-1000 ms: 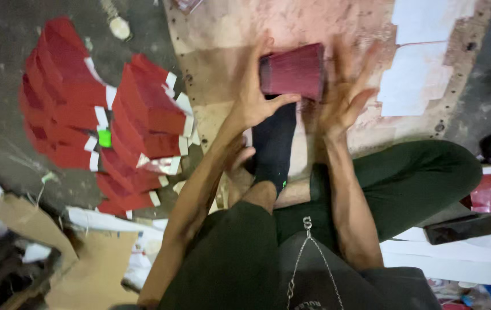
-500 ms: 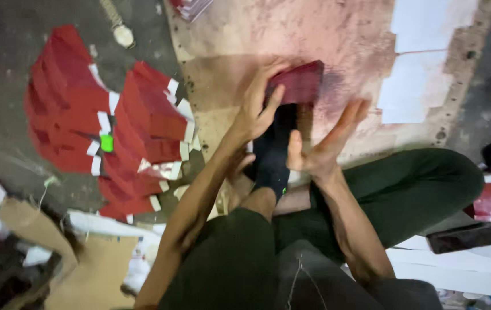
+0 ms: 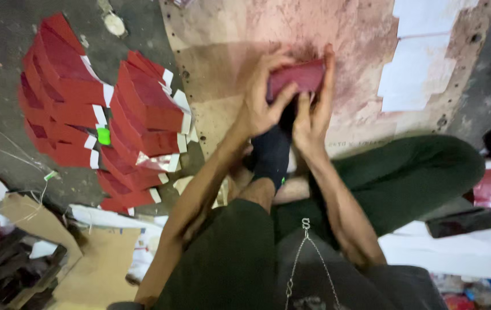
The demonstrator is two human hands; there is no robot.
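Clearly both hands grasp the dark red folded card piece (image 3: 297, 77) at twelve o'clock over the stained board (image 3: 222, 69): left hand (image 3: 262, 103) clamps its near-left edge, right hand (image 3: 313, 109) its right side. It looks light, thin, easily creased; edges seem the best grip. Stacked red pieces (image 3: 102, 115) lie at nine o'clock, white sheets (image 3: 417, 63) at two; a dark sock (image 3: 271, 152) crowds underneath.

Paper, board and cloth, mostly matt

Dark red folded paper piece (image 3: 296, 77), slightly glossy; stained, rough pink-brown work board (image 3: 228, 34); matt black cloth sock (image 3: 271, 152); stacked red-and-white folded paper pieces (image 3: 102, 109); thin metal chain (image 3: 303, 252).
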